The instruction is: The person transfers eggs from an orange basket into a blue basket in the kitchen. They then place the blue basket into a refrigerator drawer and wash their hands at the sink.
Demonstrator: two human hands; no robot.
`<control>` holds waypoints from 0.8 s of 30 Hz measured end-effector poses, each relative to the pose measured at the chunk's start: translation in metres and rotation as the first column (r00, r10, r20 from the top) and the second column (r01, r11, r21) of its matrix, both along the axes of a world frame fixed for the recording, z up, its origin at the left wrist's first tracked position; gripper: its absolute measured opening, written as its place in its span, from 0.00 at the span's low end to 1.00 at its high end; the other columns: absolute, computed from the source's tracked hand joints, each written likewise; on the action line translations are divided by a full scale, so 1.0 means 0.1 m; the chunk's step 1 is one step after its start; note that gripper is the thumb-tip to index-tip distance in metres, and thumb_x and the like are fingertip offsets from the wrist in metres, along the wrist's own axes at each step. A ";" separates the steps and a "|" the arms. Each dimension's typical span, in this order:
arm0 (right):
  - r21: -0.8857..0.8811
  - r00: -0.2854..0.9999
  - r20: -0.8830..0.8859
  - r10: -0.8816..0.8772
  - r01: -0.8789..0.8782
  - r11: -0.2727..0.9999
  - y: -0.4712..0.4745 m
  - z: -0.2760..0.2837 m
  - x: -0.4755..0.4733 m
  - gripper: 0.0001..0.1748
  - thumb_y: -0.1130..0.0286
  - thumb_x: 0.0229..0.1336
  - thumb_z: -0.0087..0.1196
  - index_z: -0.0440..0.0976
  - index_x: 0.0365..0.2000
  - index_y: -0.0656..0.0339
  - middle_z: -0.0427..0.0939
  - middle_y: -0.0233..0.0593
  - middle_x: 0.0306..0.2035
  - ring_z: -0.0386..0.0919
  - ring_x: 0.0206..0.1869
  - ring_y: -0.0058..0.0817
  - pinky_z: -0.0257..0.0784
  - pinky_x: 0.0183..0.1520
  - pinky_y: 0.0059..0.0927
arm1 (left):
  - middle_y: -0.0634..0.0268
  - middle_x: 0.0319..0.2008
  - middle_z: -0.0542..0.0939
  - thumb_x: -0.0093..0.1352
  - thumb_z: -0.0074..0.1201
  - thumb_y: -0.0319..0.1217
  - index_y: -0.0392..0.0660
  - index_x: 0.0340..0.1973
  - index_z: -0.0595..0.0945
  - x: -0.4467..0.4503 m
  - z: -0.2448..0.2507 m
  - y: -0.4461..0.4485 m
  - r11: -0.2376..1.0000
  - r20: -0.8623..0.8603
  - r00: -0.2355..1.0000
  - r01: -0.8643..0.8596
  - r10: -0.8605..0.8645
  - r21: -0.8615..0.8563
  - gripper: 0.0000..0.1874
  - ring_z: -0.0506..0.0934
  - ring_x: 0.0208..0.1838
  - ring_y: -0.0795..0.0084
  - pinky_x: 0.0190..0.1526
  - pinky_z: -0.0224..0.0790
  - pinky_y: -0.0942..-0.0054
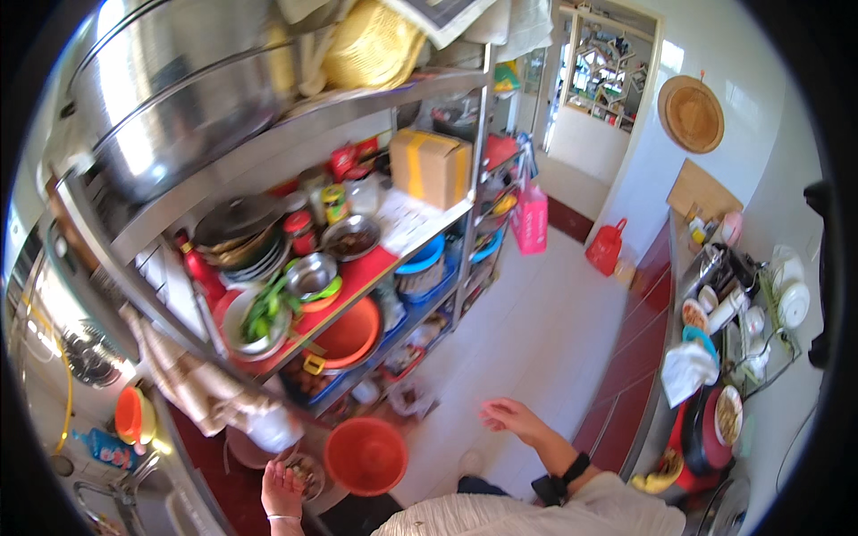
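My left hand (281,492), a bracelet at its wrist, is at the bottom of the view with its fingers loosely bent. No object shows in it. Nearest to it are a bowl of scraps (307,477) and a white plastic bag (273,430) above a pinkish bucket (251,450). An orange plastic basin (366,457) stands on the floor between my two hands. My right hand (513,419) hangs over the pale tiled floor (496,362), fingers loosely curled and nothing visible in them. A dark strap with a small device is around that forearm.
A metal shelf rack (429,231) on the left bears a wok (238,221), a bowl of green vegetables (258,328) and a cardboard box (431,167). A counter (653,409) with dishes and a cooker (700,432) runs along the right. At lower left is a sink (151,502).
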State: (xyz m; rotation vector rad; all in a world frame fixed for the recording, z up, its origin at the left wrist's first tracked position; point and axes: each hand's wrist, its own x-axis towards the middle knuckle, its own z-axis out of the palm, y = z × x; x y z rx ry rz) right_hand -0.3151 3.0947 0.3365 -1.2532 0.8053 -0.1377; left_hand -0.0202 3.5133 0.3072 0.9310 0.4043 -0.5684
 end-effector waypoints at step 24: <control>0.122 0.374 0.076 -0.924 0.917 0.381 -3.69 -0.16 -2.15 0.08 0.68 0.65 0.50 0.72 0.43 0.56 0.79 0.33 0.33 0.78 0.33 0.25 0.74 0.36 0.27 | 0.67 0.40 0.81 0.71 0.51 0.39 0.47 0.52 0.75 0.00 0.72 -7.86 0.464 0.303 0.409 0.876 -0.861 0.134 0.16 0.80 0.39 0.75 0.39 0.72 0.75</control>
